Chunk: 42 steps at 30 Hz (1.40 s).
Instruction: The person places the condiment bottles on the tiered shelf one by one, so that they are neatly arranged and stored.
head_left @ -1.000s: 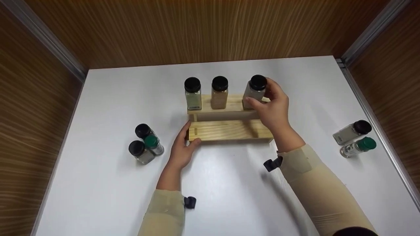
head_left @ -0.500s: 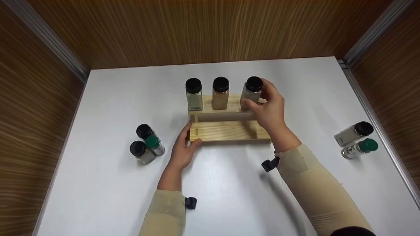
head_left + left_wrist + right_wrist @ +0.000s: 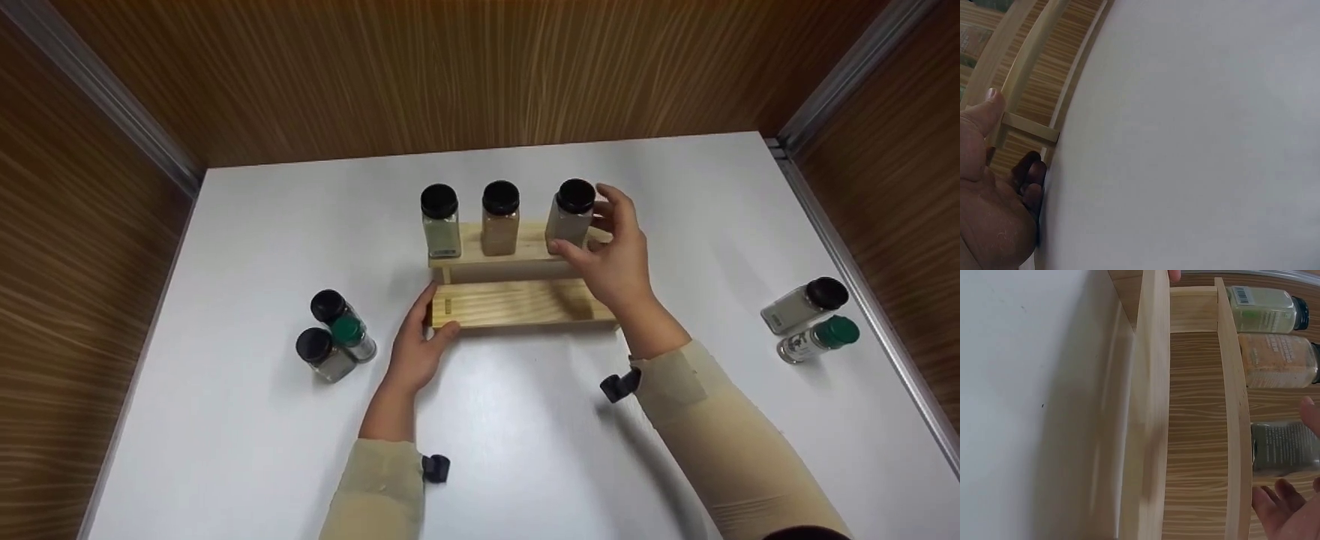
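A two-tier wooden spice rack stands on the white table. My left hand grips its left end, the thumb in front and the fingers round the side. On the upper tier stand a jar of pale green spice, a jar of orange-brown spice and, at the right, a jar of grey spice, all black-capped. Around the grey jar my right hand is loosely spread. Its thumb lies by the jar's front, and the right wrist view shows a gap between the jar and the fingers.
Left of the rack, two black-capped jars and a green-capped bottle stand close together. Near the table's right edge are a black-capped jar and another green-capped bottle. Wood-grain panels border the table.
The grey jar has shifted slightly left on the upper tier with my right hand. The right fingers have since loosened away from it. My left hand stays on the rack.
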Each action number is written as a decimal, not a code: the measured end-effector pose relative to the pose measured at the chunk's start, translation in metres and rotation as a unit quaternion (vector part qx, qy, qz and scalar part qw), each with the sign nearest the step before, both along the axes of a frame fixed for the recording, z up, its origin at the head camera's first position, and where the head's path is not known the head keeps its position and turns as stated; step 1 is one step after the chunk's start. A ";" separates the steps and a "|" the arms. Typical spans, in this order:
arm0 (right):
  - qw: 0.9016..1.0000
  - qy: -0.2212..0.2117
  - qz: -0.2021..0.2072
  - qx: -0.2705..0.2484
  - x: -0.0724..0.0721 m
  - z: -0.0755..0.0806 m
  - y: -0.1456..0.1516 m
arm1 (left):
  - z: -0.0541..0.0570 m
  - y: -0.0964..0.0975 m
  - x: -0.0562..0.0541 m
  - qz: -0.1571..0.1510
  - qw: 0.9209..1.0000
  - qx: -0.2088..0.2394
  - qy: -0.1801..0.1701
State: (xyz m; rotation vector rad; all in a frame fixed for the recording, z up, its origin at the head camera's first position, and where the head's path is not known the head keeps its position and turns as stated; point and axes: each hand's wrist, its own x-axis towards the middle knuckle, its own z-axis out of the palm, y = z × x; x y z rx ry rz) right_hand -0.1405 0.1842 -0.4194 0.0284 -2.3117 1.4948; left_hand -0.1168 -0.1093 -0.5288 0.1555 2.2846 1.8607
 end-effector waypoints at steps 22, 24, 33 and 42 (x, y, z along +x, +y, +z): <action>0.941 0.097 -0.300 0.121 0.082 -0.014 0.126 | 0.001 -0.003 -0.001 0.005 1.000 0.001 -0.004; 0.937 0.058 -0.329 0.102 0.090 -0.013 0.141 | 0.001 -0.002 -0.001 0.003 1.000 0.001 -0.001; 0.916 -0.145 -0.368 0.072 0.105 -0.006 0.188 | 0.000 -0.002 -0.001 -0.002 1.000 0.012 0.005; 0.906 -0.249 -0.290 0.181 0.102 -0.011 0.202 | 0.000 -0.002 -0.001 -0.005 1.000 -0.003 0.023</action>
